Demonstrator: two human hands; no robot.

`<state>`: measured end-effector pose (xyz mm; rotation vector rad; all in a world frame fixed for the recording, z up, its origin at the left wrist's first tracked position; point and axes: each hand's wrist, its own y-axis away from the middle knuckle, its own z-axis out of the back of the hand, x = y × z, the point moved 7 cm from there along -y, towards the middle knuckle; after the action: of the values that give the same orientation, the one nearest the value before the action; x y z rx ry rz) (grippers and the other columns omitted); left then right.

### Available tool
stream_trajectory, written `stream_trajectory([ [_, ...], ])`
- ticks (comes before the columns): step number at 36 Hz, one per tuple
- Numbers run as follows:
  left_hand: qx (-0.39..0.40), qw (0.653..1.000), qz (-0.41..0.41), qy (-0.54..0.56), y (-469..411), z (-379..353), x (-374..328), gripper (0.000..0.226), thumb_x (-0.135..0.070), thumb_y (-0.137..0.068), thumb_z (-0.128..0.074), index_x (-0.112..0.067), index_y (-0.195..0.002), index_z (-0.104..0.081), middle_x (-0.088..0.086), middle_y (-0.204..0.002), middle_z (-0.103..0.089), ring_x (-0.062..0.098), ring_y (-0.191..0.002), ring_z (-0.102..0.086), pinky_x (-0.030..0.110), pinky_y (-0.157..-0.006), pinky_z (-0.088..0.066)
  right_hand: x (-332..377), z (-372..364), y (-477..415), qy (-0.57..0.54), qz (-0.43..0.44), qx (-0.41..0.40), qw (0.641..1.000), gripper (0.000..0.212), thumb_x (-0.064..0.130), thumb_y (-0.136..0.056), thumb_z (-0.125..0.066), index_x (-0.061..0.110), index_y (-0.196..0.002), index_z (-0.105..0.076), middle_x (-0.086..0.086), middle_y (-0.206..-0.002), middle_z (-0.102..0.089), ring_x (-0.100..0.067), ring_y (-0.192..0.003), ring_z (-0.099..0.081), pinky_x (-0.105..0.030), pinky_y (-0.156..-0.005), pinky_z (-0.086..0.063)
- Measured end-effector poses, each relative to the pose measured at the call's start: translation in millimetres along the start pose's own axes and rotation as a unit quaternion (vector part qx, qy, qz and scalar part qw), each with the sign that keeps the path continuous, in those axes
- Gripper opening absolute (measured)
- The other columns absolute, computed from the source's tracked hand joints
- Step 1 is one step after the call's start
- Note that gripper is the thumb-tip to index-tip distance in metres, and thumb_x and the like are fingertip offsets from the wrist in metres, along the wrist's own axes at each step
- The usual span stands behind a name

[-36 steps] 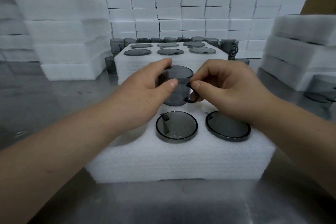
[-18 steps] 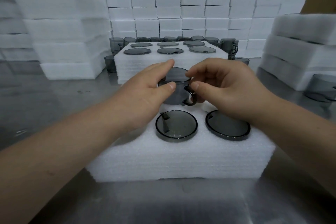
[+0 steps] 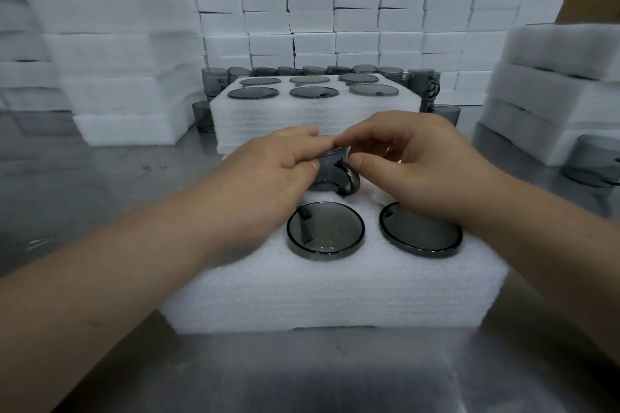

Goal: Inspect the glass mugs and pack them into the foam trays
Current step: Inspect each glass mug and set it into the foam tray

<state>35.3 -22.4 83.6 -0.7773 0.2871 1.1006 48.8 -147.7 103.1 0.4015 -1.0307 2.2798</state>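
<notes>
I'm looking at a wall of stacked white foam blocks (image 3: 335, 10) filling the whole background, with more foam stacks on the left (image 3: 110, 90) and on the right (image 3: 553, 84), all sitting on a steel table (image 3: 302, 375). Right in front of me is the near foam tray (image 3: 328, 295), and behind it a second foam tray (image 3: 315, 114) with six smoky glass mugs seated flush in its pockets, loose mugs (image 3: 214, 84) crowding around its far and side edges. One more grey mug (image 3: 593, 161) stands on the table at the far right, beside the right stack. On the near tray, two packed mugs are down in the front row: the middle one (image 3: 325, 231) and the right one (image 3: 419, 231), rims level with the foam. Now the mug I'm working (image 3: 330, 171) — it's at the back row's middle pocket, upright, its body standing above the foam, handle (image 3: 350, 178) turned toward me and to the right. My left hand (image 3: 268, 174) is wrapped on its left side, fingers over the rim, thumb pressed to the wall. My right hand (image 3: 412, 161) is curled at the rim too, thumb just at the top of the handle. Both hands are closed on this one mug.
</notes>
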Motion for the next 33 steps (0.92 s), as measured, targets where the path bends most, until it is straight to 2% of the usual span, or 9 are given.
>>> stream_trajectory([
  [2, -0.001, 1.0, 0.002, -0.012, 1, 0, -1, 0.067, -0.014, -0.093, -0.048, -0.079, -0.077, -0.043, -0.022, -0.137, -0.042, -0.002, -0.131, -0.032, 0.022, -0.111, -0.017, 1, 1, -1, 0.015, 0.007, -0.005, 1.0, 0.03, 0.015, -0.084, -0.064, 0.044, -0.086, -0.057, 0.016, -0.085, -0.06, -0.002, -0.082, -0.057, -0.025, -0.077, -0.048],
  [6, 0.044, 0.998, 0.001, -0.046, 2, -5, -2, 0.037, -0.028, -0.089, -0.043, -0.059, -0.109, -0.049, -0.036, -0.128, -0.035, -0.008, -0.129, -0.029, 0.007, -0.1, -0.018, -1, 1, -1, 0.031, -0.013, -0.009, 0.999, 0.02, 0.028, -0.082, -0.059, 0.033, -0.101, -0.063, 0.021, -0.097, -0.057, 0.002, -0.097, -0.053, -0.023, -0.087, -0.047],
  [9, 0.072, 0.995, -0.014, -0.071, 3, -9, -6, 0.04, -0.038, -0.087, -0.035, -0.049, -0.119, -0.055, -0.037, -0.126, -0.043, -0.011, -0.12, -0.035, 0.002, -0.092, -0.024, -5, 0, -1, 0.042, -0.028, 0.013, 0.999, 0.031, 0.036, -0.079, -0.053, 0.031, -0.108, -0.065, 0.036, -0.092, -0.052, 0.023, -0.091, -0.047, 0.001, -0.079, -0.036],
  [11, 0.078, 0.994, -0.007, -0.071, 3, -9, -7, 0.043, -0.043, -0.083, -0.03, -0.05, -0.117, -0.055, -0.035, -0.134, -0.039, -0.008, -0.125, -0.036, 0.013, -0.101, -0.029, -7, -1, 0, 0.048, -0.03, 0.023, 0.998, 0.024, 0.028, -0.084, -0.055, 0.033, -0.104, -0.067, 0.039, -0.086, -0.051, 0.032, -0.082, -0.042, 0.007, -0.073, -0.03],
  [14, 0.09, 0.993, 0.012, -0.069, 5, -10, -4, 0.028, -0.042, -0.087, -0.034, -0.06, -0.105, -0.047, -0.023, -0.147, -0.03, -0.001, -0.136, -0.027, 0.028, -0.114, -0.022, -7, -2, 0, 0.057, -0.037, 0.038, 0.997, 0.024, 0.024, -0.085, -0.054, 0.047, -0.086, -0.061, 0.039, -0.08, -0.053, 0.027, -0.081, -0.046, 0.005, -0.073, -0.032],
  [18, 0.094, 0.993, 0.028, -0.064, 6, -9, -2, 0.034, -0.042, -0.078, -0.035, -0.064, -0.102, -0.046, -0.022, -0.148, -0.028, -0.003, -0.135, -0.025, 0.017, -0.105, -0.021, -4, -6, -1, 0.074, -0.046, 0.061, 0.994, 0.025, 0.028, -0.082, -0.051, 0.051, -0.074, -0.057, 0.047, -0.067, -0.052, 0.002, -0.08, -0.055, -0.002, -0.066, -0.037],
  [22, 0.102, 0.991, 0.036, -0.084, 6, -11, 2, 0.044, -0.046, -0.074, -0.031, -0.055, -0.111, -0.053, -0.023, -0.149, -0.025, -0.01, -0.132, -0.021, 0.002, -0.09, -0.016, -5, -8, -1, 0.079, -0.052, 0.077, 0.993, 0.025, 0.028, -0.084, -0.052, 0.049, -0.072, -0.059, 0.047, -0.065, -0.052, 0.007, -0.084, -0.052, -0.002, -0.064, -0.037],
  [28, 0.152, 0.979, 0.048, -0.126, 6, -16, 5, 0.044, -0.049, -0.082, -0.029, -0.052, -0.122, -0.049, -0.019, -0.152, -0.021, -0.001, -0.138, -0.019, 0.02, -0.107, -0.016, -7, -9, -1, 0.1, -0.075, 0.082, 0.989, 0.019, 0.033, -0.084, -0.051, 0.036, -0.086, -0.07, 0.018, -0.08, -0.067, -0.006, -0.079, -0.059, -0.021, -0.072, -0.044],
  [33, 0.209, 0.966, 0.043, -0.149, 8, -23, 0, 0.066, -0.057, -0.077, -0.018, -0.032, -0.13, -0.048, -0.013, -0.149, -0.029, -0.004, -0.139, -0.01, 0.021, -0.111, -0.013, -8, -13, -2, 0.113, -0.064, 0.103, 0.986, 0.02, 0.031, -0.085, -0.052, 0.033, -0.094, -0.07, 0.025, -0.076, -0.059, 0.003, -0.084, -0.052, -0.006, -0.071, -0.036],
])
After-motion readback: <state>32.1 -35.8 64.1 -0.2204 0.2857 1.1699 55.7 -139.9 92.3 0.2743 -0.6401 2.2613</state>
